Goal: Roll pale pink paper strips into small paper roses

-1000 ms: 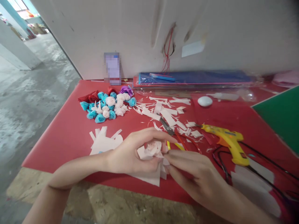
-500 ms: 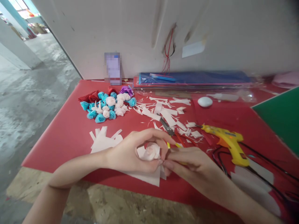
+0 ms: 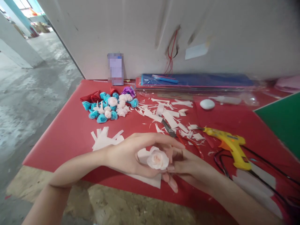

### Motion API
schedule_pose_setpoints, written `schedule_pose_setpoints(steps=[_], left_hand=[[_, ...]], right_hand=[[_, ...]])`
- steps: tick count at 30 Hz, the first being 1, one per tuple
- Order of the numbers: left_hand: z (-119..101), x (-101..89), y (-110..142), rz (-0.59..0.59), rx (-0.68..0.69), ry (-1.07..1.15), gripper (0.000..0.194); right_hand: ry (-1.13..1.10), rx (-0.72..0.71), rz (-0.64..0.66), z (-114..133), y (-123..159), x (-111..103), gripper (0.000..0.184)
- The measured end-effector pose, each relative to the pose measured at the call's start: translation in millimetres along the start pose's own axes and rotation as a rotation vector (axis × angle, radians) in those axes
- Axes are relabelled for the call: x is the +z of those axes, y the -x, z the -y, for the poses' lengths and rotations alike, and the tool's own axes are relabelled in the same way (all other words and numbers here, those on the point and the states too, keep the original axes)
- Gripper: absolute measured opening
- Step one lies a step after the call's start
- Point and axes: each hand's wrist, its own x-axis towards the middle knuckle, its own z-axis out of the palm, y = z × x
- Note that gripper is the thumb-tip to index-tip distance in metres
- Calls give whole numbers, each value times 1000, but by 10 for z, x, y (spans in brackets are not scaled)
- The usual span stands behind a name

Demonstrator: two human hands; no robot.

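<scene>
A pale pink-white paper rose [image 3: 157, 158] sits between my two hands above the front of the red table. My left hand [image 3: 133, 153] curves round its left side, with thumb and fingers closed at its base. From the right, my right hand [image 3: 185, 165] pinches the rose's lower edge, and some of its fingertips show below the flower. The exact contact at the base is hidden by the fingers. White paper sheets [image 3: 150, 181] lie under my hands, and cut white strips [image 3: 103, 139] stick out behind my left wrist.
Blue, white, red and purple paper flowers [image 3: 102, 118] cluster at the left. White scraps and scissors [image 3: 168, 128] lie mid-table. A yellow glue gun [image 3: 231, 143] with a black cable rests at the right, near a white egg-shaped object [image 3: 207, 104]. A phone [image 3: 116, 70] leans on the wall.
The rose has tilted so that its face shows more fully. My right hand has turned and moved its fingers under the flower. A yellow item by the right fingers no longer shows.
</scene>
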Motion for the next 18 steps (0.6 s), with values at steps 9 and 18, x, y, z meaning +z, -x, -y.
schedule_pose_setpoints(steps=[9,18], left_hand=[[6,25,-22,-77,28,20,50],[-69,8,-64,-63,-15,121,11]], right_hand=[[216,-291,-101,-8,18,-5,31],[1352,-967,-218,210,316,-12,22]])
